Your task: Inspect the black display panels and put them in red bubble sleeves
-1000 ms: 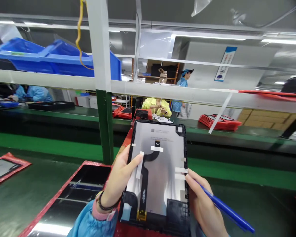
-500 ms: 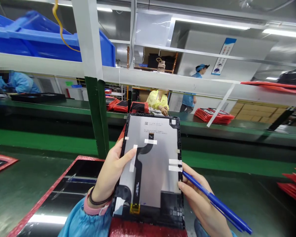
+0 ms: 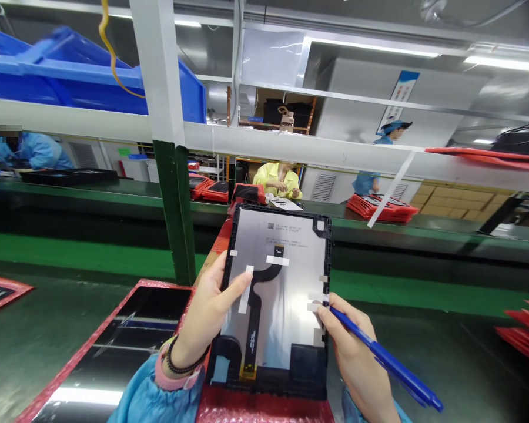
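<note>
A tablet screen assembly (image 3: pixel 280 320) is held up and tilted, its silvery back facing me inside a black frame. A dark flex cable (image 3: pixel 254 317) runs down it, with white tape strips on the panel. My left hand (image 3: pixel 211 308) grips the left edge, thumb lying on the back by the long tape strip (image 3: pixel 245 291). At the right edge, my right hand (image 3: pixel 357 346) has its thumb on the border near the tape pieces. A blue pen (image 3: pixel 390 359) is held in that same hand, pointing down to the right. Its fingers behind the panel are hidden.
Dark glossy panels (image 3: pixel 136 329) lie on red bubble wrap at left. More red wrap (image 3: pixel 264 405) is under the screen. Red pouches (image 3: pixel 526 335) sit at far right. A green-and-white post (image 3: pixel 174 194) and rail stand ahead. Beyond are a yellow-clad co-worker (image 3: pixel 277 179) and stacked red pouches (image 3: pixel 381 208).
The tablet screen has shifted slightly right and its tilt has changed, with a bright reflection near the right edge. My right thumb is at the tape there. A blue-clad person behind has moved right.
</note>
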`<state>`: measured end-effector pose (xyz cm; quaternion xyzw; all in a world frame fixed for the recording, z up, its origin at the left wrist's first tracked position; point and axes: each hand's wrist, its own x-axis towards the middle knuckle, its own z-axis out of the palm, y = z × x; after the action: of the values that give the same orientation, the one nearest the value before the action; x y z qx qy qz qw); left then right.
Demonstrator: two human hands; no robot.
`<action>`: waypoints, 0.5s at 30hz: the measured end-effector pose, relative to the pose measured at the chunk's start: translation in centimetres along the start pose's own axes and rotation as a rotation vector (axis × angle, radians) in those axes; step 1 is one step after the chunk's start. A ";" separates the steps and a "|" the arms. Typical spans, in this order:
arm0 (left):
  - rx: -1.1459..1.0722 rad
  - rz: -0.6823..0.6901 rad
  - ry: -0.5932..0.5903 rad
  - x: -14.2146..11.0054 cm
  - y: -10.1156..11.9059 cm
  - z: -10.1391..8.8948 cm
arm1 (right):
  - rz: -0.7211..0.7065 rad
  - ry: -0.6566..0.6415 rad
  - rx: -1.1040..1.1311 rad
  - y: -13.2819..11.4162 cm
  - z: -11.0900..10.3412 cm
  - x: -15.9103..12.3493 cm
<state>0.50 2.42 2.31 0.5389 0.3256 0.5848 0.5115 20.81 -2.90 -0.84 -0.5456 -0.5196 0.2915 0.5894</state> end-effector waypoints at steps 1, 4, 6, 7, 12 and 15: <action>0.002 0.004 -0.002 0.0 0.0 0.0 | -0.007 -0.008 -0.006 -0.2 0.1 0.0; 0.001 0.019 -0.018 0.2 -0.2 0.0 | -0.021 0.017 -0.015 -0.2 0.3 0.0; 0.015 0.027 -0.029 0.3 -0.3 -0.1 | -0.026 0.074 -0.013 0.2 0.3 0.1; 0.029 0.027 -0.035 0.4 -0.3 -0.2 | -0.022 0.101 -0.005 0.5 0.3 0.2; 0.093 0.051 -0.007 0.3 0.2 -0.6 | 0.056 0.031 0.134 0.5 0.0 1.1; 0.144 0.071 0.035 0.0 0.3 -0.8 | 0.039 0.061 0.310 -0.5 0.2 1.0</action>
<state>-0.33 2.49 2.47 0.5751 0.3565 0.5870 0.4444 20.80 -2.09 -0.07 -0.4666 -0.4395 0.3629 0.6763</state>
